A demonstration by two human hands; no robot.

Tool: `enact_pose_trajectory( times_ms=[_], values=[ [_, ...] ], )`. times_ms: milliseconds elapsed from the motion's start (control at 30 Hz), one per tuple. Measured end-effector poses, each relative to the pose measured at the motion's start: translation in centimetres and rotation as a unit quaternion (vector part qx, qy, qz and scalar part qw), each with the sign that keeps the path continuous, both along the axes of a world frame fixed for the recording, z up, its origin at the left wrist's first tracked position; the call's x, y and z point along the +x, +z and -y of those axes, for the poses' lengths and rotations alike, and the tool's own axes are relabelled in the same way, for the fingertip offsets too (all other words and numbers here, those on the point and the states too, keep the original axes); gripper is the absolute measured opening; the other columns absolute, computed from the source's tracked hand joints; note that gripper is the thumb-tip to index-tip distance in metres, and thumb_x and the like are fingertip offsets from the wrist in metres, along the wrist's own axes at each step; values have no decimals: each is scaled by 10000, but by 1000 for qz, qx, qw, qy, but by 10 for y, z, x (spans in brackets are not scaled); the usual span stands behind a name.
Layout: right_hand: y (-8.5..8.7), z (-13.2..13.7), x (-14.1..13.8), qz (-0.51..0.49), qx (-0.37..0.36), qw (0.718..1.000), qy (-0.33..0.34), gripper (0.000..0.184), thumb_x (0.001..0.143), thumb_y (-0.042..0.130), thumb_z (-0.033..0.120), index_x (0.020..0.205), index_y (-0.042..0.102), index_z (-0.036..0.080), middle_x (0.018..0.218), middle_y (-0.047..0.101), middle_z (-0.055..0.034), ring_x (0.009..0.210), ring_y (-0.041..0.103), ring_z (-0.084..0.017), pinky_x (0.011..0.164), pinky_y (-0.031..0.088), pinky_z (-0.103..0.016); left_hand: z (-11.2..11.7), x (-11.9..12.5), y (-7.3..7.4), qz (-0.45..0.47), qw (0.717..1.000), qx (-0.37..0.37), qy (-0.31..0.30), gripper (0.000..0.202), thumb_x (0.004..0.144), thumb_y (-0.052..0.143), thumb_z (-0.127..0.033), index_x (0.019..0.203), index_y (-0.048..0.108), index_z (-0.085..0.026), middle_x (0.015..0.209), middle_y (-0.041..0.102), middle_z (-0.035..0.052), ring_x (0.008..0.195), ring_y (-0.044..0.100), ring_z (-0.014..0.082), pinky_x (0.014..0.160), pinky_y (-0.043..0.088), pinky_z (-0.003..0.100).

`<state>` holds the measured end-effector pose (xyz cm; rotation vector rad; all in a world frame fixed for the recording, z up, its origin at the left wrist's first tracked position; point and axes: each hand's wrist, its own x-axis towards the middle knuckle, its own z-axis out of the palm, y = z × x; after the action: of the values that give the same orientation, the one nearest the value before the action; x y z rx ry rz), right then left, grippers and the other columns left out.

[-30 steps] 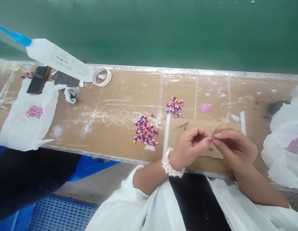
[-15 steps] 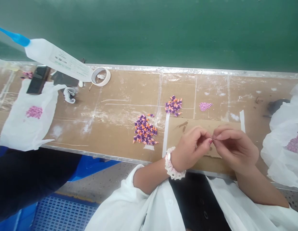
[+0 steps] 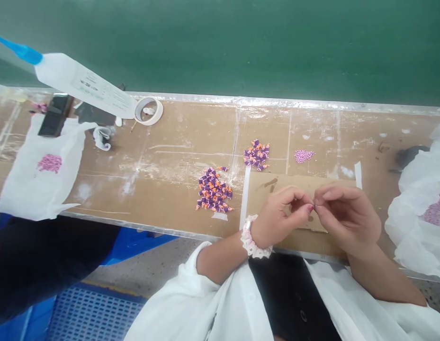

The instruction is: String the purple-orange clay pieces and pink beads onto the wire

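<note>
My left hand [image 3: 282, 215] and my right hand [image 3: 349, 215] meet fingertip to fingertip over a taped-down cardboard piece [image 3: 257, 201]. Both are closed in a pinch. Whatever sits between the fingertips is tiny and mostly hidden, so I cannot make it out. Left of the hands lies a large pile of small purple figures [image 3: 213, 190] with orange and pink parts. A smaller pile of purple figures [image 3: 256, 155] is just beyond the cardboard. Farther right is a little heap of pink bead-like pieces [image 3: 304, 156].
A white bottle with a blue nozzle [image 3: 86, 85] and a tape roll [image 3: 148, 112] stand at the back left. Nearby are a phone [image 3: 56, 115] and white paper [image 3: 24, 184] bearing pink bits. White crumpled wrapping [image 3: 415, 222] lies right. A person's dark-clothed limb [image 3: 45, 265] shows lower left.
The hands stay pinched together in nearly the same place, with only slight finger movement. The whole view has shifted a little.
</note>
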<state>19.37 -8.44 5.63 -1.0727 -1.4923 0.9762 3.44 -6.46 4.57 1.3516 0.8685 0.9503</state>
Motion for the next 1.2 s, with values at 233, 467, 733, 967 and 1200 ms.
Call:
enact_pose_trajectory(
  times_ms=[233,467,733,967,1200],
  values=[
    [-3,1,0,18,15,1000,-9,281,808,601,28,966,554,256,835,612,-24,724,600,-136,575,512,-258,1,2,-3,-19,998,56,19,91,870,542,-221,787,526,-188,725,600,0,662,528,104,650,451,240],
    [-4,1,2,24,5,1000,1,281,802,599,25,942,540,261,816,608,-16,704,591,-139,566,506,-269,2,4,-5,-67,994,88,22,123,882,504,-260,775,522,-201,725,618,12,675,541,126,660,456,273],
    [-2,-2,7,30,0,999,22,295,779,595,-5,926,568,249,803,603,-15,712,599,-146,551,489,-267,2,5,-10,-137,960,240,44,156,922,443,-248,805,536,-202,757,628,40,732,567,151,713,486,297],
    [-2,-4,14,30,-11,999,-19,267,768,626,22,882,559,253,797,580,-18,723,571,-157,567,471,-294,-17,-39,-13,-372,908,172,90,218,953,457,-333,918,609,-182,909,680,89,887,608,194,804,478,317],
    [-7,-8,24,192,39,979,-50,232,782,603,62,879,515,253,796,588,0,641,537,-125,546,426,-271,-59,-102,-7,-698,695,-99,141,387,952,365,-430,881,643,-170,845,692,120,820,642,269,705,445,341]
  ],
)
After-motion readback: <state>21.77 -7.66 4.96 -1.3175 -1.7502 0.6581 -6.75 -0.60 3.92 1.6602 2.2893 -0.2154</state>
